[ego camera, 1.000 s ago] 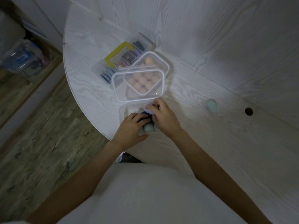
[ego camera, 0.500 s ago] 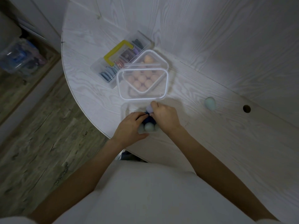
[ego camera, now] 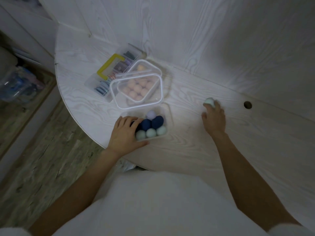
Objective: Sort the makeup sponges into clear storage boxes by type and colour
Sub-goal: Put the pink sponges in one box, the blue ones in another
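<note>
A clear open box (ego camera: 164, 133) near the table's front edge holds navy, mint and one lilac egg sponge. My left hand (ego camera: 126, 133) rests on its left side, fingers over the sponges and thumb along the front wall. My right hand (ego camera: 214, 119) has reached to the right, its fingertips closing round a loose mint sponge (ego camera: 209, 101) on the table. Behind the open box stands a clear box of peach sponges (ego camera: 136, 87) with a clear lid (ego camera: 158, 99) leaning over it.
A flat clear case with a yellow handle (ego camera: 109, 67) holds dark and blue puffs at the back left. A round cable hole (ego camera: 247, 105) lies right of the mint sponge. The curved table edge (ego camera: 81, 126) drops to wooden floor on the left.
My right hand left the open box and reached right to the loose mint sponge. My left hand stayed on the box. The camera view shifted.
</note>
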Available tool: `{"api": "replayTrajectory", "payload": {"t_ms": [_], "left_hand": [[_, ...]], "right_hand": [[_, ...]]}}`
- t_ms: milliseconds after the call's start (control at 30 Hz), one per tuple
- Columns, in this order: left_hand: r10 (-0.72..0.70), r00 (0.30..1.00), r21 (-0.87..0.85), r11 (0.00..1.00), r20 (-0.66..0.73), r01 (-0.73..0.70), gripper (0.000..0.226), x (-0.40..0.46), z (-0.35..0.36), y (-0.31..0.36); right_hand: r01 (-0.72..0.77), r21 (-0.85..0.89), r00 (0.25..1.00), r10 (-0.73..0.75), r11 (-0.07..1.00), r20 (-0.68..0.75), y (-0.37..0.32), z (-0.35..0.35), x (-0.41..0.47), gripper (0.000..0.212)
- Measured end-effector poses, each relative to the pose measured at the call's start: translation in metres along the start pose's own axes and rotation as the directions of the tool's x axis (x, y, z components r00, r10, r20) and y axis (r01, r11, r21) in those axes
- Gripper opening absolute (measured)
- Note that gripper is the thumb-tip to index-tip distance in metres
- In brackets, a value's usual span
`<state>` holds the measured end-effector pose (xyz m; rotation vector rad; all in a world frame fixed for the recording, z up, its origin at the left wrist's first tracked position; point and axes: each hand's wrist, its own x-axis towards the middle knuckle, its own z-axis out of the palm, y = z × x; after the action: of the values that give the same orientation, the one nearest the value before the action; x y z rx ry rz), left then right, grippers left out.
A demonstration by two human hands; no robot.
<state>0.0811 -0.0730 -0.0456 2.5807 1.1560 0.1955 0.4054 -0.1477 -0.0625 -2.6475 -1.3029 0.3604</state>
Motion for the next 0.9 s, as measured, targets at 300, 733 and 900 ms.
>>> {"api": "replayTrajectory", "payload": {"t_ms": [300, 733, 900], "left_hand": [[-0.068, 0.997, 0.075, 0.995, -0.023, 0.070, 0.079, -0.017, -0.003, -0.012], [-0.062, 0.997, 0.034, 0.998, 0.053, 0.060, 0.072, -0.015, 0.003, -0.018], [-0.059, 0.997, 0.004, 0.998, 0.054, 0.059, 0.073, -0.016, 0.004, -0.018]], "right_hand": [[0.421, 0.465, 0.880, -0.474, 0.779, -0.002, -0.122, -0.041, -0.065, 0.035], [0.768, -0.150, 0.627, -0.686, 0.622, 0.369, -0.191, 0.019, -0.054, 0.023], [0.764, -0.175, 0.633, -0.668, 0.621, 0.391, -0.204, 0.010, -0.055, 0.019]]}}
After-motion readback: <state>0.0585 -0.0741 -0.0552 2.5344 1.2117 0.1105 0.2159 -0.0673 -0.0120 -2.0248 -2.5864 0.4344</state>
